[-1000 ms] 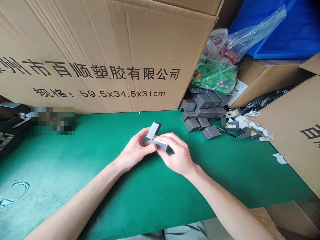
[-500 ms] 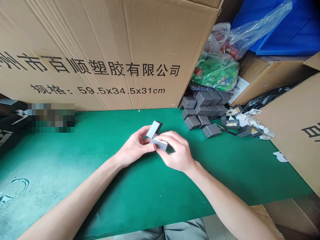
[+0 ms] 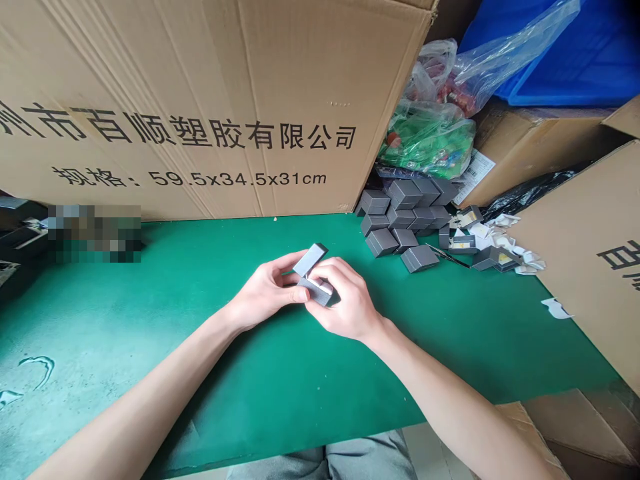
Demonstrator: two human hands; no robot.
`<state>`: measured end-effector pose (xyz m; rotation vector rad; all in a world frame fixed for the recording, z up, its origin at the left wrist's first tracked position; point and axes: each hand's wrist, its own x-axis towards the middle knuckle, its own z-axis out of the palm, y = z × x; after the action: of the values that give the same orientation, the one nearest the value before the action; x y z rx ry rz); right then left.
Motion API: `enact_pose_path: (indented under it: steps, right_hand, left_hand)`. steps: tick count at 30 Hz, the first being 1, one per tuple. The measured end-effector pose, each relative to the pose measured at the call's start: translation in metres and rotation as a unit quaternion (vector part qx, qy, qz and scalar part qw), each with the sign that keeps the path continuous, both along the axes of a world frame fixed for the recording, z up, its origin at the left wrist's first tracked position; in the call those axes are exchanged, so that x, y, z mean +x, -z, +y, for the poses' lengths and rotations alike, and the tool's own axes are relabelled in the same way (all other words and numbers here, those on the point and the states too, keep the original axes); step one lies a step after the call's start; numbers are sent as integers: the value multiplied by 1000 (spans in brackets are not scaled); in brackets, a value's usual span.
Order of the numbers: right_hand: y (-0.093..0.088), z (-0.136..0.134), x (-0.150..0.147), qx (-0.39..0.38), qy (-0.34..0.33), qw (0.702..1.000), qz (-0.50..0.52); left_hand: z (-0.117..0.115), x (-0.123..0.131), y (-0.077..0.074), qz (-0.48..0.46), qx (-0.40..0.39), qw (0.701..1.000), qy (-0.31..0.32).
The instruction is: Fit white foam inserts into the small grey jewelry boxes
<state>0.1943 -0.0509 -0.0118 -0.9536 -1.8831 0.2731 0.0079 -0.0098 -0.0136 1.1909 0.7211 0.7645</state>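
A small dark grey hinged box (image 3: 311, 259), like a jewellery box, is held above the middle of the table with its lid raised. Something whitish shows inside its lower half. My left hand (image 3: 264, 293) grips the box from the left, thumb on the near side and fingers behind. My right hand (image 3: 350, 301) closes on the box from the right. Its thumb is underneath and its bent fingers reach into the opening, hiding part of the inside. I cannot make out whether the right fingertips pinch a separate piece.
Several closed grey boxes (image 3: 400, 217) are stacked at the back right, beside open ones (image 3: 461, 241) and white scraps (image 3: 500, 237). A large carton (image 3: 215, 80) walls the back of the green table (image 3: 280, 387). Another carton (image 3: 595, 267) bounds the right. Water (image 3: 37, 367) lies at left.
My right fingers have curled further over the opening, and the lower half of the box has tilted slightly. Both hands remain on the box. The view has shifted a little.
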Motion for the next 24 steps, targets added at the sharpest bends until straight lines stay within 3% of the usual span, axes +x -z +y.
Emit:
enact_pose_path:
  steps: [4, 9, 12, 14, 18, 21, 24]
  right_hand:
    - [1, -1, -1, 3, 3, 1000, 14]
    - [1, -5, -4, 0, 5, 999, 49]
    - [0, -4, -4, -80, 37, 985, 151]
    - [-2, -2, -2, -211, 29, 948, 237]
    - [-9, 3, 3, -479, -91, 812, 321]
    - [-14, 3, 2, -530, -132, 761, 351]
    - [-12, 2, 0, -525, -124, 759, 365]
  left_hand:
    - [1, -1, 2, -13, 5, 1000, 2]
    - [9, -5, 1, -43, 19, 995, -85]
    - [13, -12, -1, -58, 24, 992, -111]
    - [14, -16, -2, -55, 44, 992, -108]
    - [13, -18, -2, -30, 89, 992, -79]
    - [10, -14, -4, -9, 109, 992, -66]
    - [8, -10, -8, 2, 125, 990, -63]
